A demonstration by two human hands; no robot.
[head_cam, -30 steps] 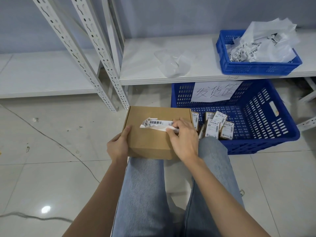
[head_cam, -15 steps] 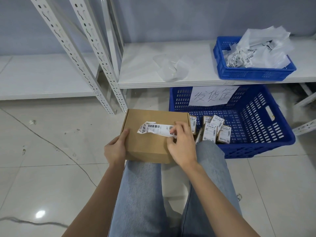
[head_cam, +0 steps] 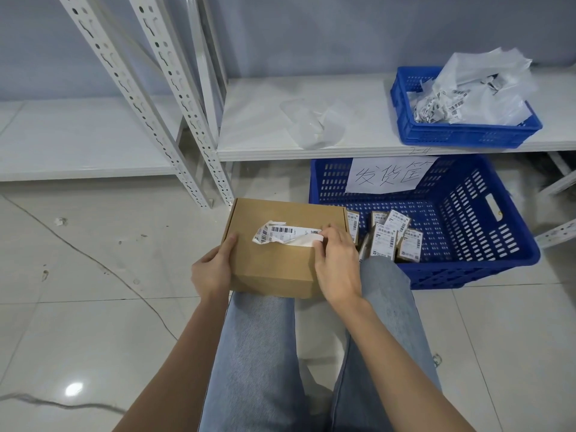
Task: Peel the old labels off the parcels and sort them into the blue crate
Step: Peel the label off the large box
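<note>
A brown cardboard parcel [head_cam: 274, 263] rests on my knees. My left hand [head_cam: 213, 269] grips its left side, thumb on the top face. A white barcode label [head_cam: 285, 234] lies across the top, its left end and lower edge curled up off the cardboard. My right hand [head_cam: 335, 260] pinches the label's right end. The large blue crate [head_cam: 486, 232] stands on the floor to the right, holding several small labelled parcels [head_cam: 388, 236] and bearing a handwritten paper sign [head_cam: 391, 174].
A white shelf [head_cam: 280, 148] runs above the crate, carrying a smaller blue basket [head_cam: 461, 132] heaped with peeled labels and a clear plastic wrapper [head_cam: 314, 123]. Perforated white rack posts [head_cam: 174, 98] stand at left. A thin cable [head_cam: 103, 266] trails over the tiled floor.
My right hand has kept hold of the label's right end, and a strip of the label's white underside now shows folded below the barcode. The parcel and left hand have barely moved.
</note>
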